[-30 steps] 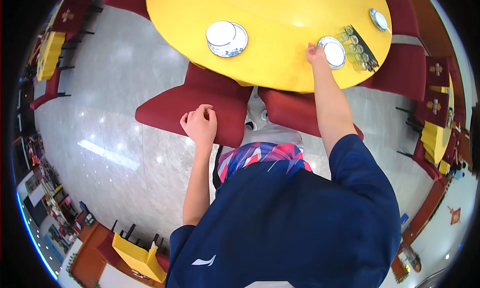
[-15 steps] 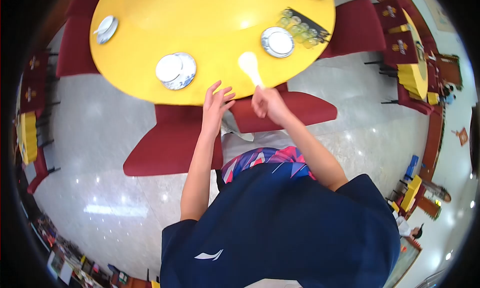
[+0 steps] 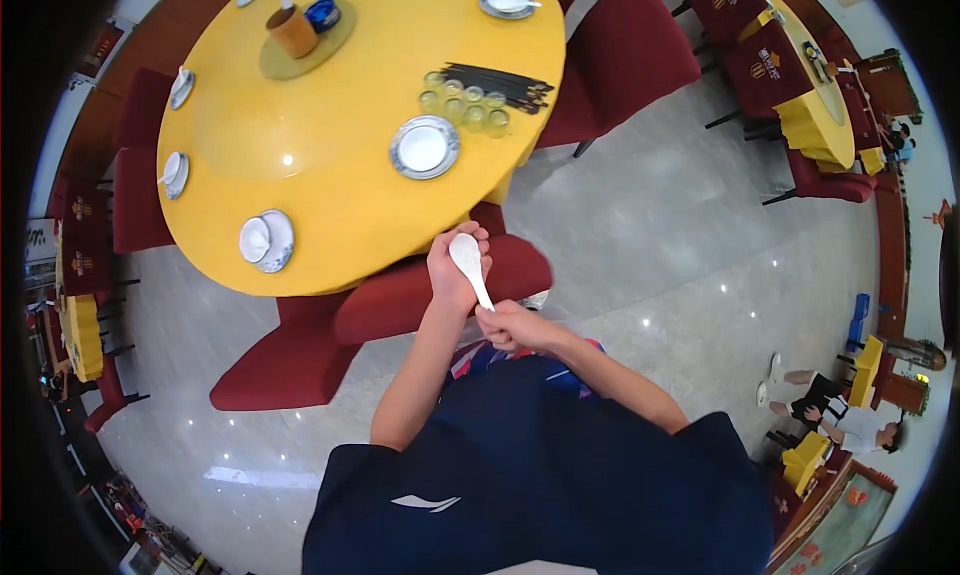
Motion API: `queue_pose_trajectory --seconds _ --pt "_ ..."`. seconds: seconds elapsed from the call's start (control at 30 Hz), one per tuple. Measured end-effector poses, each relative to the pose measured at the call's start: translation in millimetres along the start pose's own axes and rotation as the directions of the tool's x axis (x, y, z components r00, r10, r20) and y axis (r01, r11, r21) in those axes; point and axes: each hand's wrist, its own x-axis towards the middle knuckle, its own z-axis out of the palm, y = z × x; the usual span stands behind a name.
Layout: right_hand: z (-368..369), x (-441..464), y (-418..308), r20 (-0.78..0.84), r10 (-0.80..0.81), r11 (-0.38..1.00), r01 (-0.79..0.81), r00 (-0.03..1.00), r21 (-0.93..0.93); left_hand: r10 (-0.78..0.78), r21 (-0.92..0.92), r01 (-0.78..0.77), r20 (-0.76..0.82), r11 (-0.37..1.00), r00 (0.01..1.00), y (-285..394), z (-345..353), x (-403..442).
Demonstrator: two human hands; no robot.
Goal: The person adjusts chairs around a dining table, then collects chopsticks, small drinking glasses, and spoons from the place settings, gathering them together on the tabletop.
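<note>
A white soup spoon (image 3: 466, 257) is in front of me, its bowl up toward the table and its handle pointing down to my right. My right hand (image 3: 512, 325) is closed on the end of the handle. Behind the spoon's bowl lies my left hand (image 3: 447, 275), palm up and loosely cupped; whether it touches the spoon I cannot tell. The nearest settings on the yellow table (image 3: 340, 215) are a bowl with a spoon (image 3: 256, 238) on a patterned plate (image 3: 282, 251), and a white bowl (image 3: 423, 149) on another plate (image 3: 400, 171).
Several upturned glasses (image 3: 473, 113) and dark chopsticks (image 3: 500, 83) lie at the table's right. A brown holder (image 3: 291, 32) stands on the turntable (image 3: 340, 50). Red chairs (image 3: 285, 360) stand close before me. A person in white (image 3: 862, 427) is at the far right.
My right hand has brought the spoon from over the table edge down toward me. My left hand has moved in behind the spoon's bowl. The view has shifted to the right.
</note>
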Motion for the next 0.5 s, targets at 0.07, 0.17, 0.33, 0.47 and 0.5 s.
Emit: queue_pose_trajectory --seconds 0.07,0.17,0.33,0.47,0.5 --pt "-35 -37 -3 0.042 0.050 0.999 -0.049 0.998 -0.017 -0.059 0.052 0.063 -0.071 0.997 0.996 -45 27 10" --pt "-81 -79 -17 0.061 0.044 0.998 -0.041 0.997 -0.052 -0.168 0.052 0.170 -0.039 0.984 0.985 -105 57 39" --pt "-129 -134 -56 -0.156 0.075 0.906 -0.133 0.985 -0.401 -0.246 0.060 0.241 0.099 0.969 0.964 -152 80 79" --pt "-209 -133 -125 -0.154 0.093 0.962 -0.129 0.984 -0.240 -0.183 0.037 0.184 -0.013 0.982 0.983 -149 88 107" --pt "-239 -121 -139 -0.214 0.055 0.988 -0.084 0.975 -0.129 -0.178 0.027 0.179 -0.028 0.984 0.984 -145 86 114"
